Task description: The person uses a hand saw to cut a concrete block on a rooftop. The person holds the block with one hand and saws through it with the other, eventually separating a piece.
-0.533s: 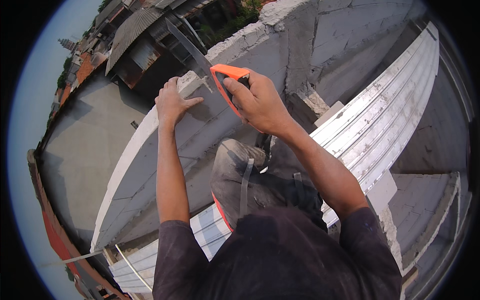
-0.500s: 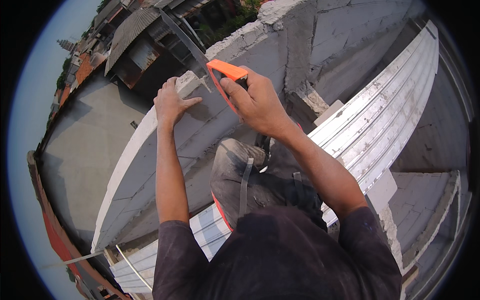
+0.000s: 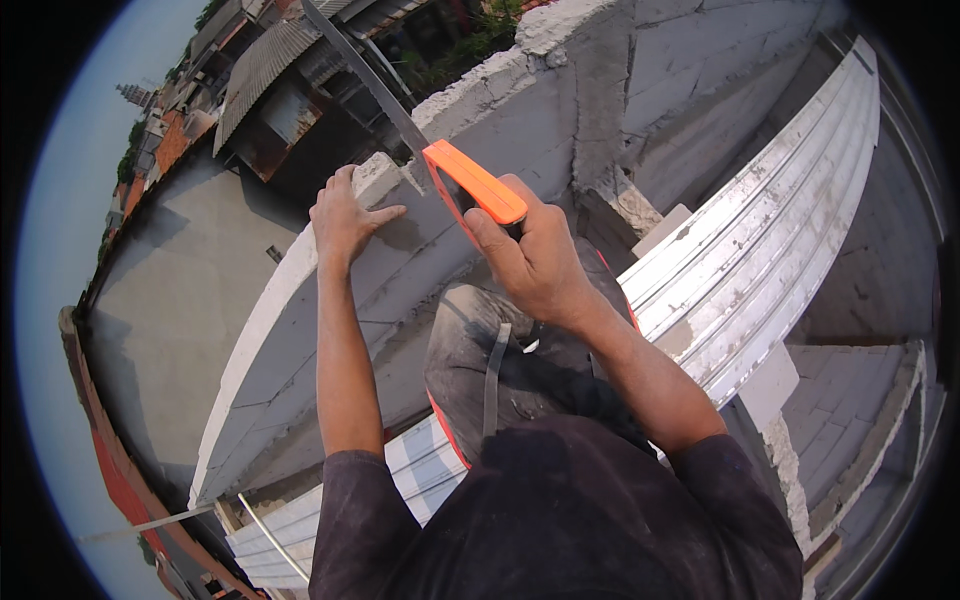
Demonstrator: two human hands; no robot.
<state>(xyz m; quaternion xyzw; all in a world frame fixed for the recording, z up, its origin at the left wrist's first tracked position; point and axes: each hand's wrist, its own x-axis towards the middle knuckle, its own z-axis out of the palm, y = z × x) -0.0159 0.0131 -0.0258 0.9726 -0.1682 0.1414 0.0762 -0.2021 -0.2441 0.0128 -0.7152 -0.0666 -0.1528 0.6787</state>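
My right hand [image 3: 540,250] is wrapped round the orange and black handle of a hand saw [image 3: 475,182]. Its long grey blade points up and away to the left, crossing the wall top at a notch beside the end of the raised blocks. My left hand [image 3: 345,220] lies on the top edge of the pale block wall [image 3: 265,305], just left of that notch. Its fingers reach over the far side and the thumb is stretched out along the near face. How deep the blade sits in the notch is hard to make out.
Ribbed metal sheets [image 3: 760,235] run beneath me from lower left to upper right. A rough-topped block wall [image 3: 490,90] continues beyond the saw. Past the wall lie lower roofs [image 3: 265,70] and a grey rendered surface [image 3: 180,300]. A thin pale rod [image 3: 272,540] sticks up at lower left.
My right hand has drawn the saw back toward me, down and to the right. My left hand stays at the same spot on the wall.
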